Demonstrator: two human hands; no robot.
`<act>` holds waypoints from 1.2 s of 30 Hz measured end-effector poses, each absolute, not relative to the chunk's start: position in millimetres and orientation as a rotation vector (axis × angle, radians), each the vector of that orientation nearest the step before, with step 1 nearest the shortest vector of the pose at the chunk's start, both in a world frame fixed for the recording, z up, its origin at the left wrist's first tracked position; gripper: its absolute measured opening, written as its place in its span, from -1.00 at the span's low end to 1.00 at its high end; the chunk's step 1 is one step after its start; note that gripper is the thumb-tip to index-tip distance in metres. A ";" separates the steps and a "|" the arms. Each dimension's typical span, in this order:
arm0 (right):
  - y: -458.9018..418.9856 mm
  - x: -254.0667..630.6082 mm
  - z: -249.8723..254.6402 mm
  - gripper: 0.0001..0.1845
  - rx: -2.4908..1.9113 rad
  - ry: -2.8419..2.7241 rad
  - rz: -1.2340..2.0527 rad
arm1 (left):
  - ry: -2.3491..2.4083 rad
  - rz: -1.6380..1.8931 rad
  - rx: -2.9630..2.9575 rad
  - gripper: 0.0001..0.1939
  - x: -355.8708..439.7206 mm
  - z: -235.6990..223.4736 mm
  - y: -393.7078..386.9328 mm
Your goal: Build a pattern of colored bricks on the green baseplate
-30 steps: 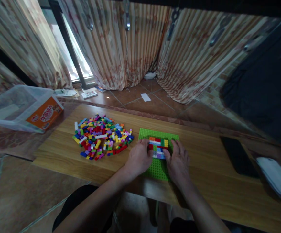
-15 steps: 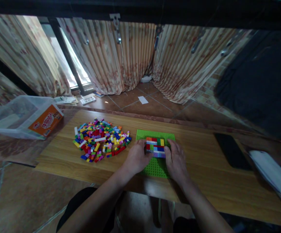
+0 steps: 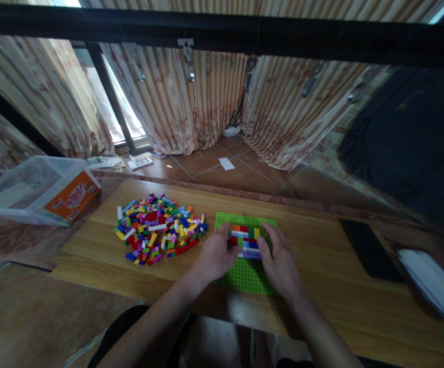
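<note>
A flat block of coloured toy bricks [image 3: 248,239] sits on a green studded baseplate [image 3: 244,281] near the front of the wooden table. Its rows show red, orange, yellow, green, white, blue and purple. My left hand [image 3: 218,254] grips the block's left side, with the thumb along its near left corner. On the opposite side my right hand [image 3: 281,261] presses against it, thumb on the near right corner and fingers curved round the far right. Both hands hide the block's side edges. Left of the baseplate spreads a pile of loose toy bricks [image 3: 160,225].
A clear plastic bin [image 3: 33,204] with an orange label stands at the far left. Toward the right end of the wooden table [image 3: 321,286] lie a black flat object [image 3: 371,250] and a white object [image 3: 430,283]. Curtains [image 3: 217,102] hang beyond the table.
The camera view has tilted up slightly, so the scene sits lower. Both hands stay at the block's sides, with the right fingers shifted a little.
</note>
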State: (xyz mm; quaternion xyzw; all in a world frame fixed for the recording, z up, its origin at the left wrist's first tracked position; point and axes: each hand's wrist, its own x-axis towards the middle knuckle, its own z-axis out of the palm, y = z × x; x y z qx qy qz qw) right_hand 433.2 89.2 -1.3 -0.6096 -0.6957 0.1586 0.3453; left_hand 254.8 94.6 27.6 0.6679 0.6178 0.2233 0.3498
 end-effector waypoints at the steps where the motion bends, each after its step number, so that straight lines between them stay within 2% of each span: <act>1: 89.8 432.3 -1.4 -0.46 -1.552 -1.846 0.418 | 1.589 0.570 1.732 -0.40 253.7 28.3 95.0; 6: 93.3 429.9 -5.0 -0.45 -1.488 -1.984 0.438 | 1.533 0.524 1.770 -0.38 249.0 33.6 97.9; 15: 96.4 433.2 -5.0 -0.52 -1.466 -2.183 0.330 | 1.438 0.552 1.815 -0.52 252.2 31.4 99.8; 20: 95.2 454.0 -6.7 -0.56 -1.521 -2.136 0.311 | 1.363 0.594 1.882 -0.52 263.3 24.5 95.4; 25: 92.7 475.7 -4.2 -0.55 -1.691 -2.053 0.309 | 1.489 0.508 1.942 -0.48 278.9 26.6 89.2; 30: 87.3 489.9 3.7 -0.52 -1.972 -1.953 0.360 | 1.628 0.477 1.952 -0.61 293.7 23.3 92.5; 36: 71.7 483.1 1.6 -0.45 -1.916 -1.815 0.518 | 1.484 0.617 1.799 -0.59 299.6 18.3 108.1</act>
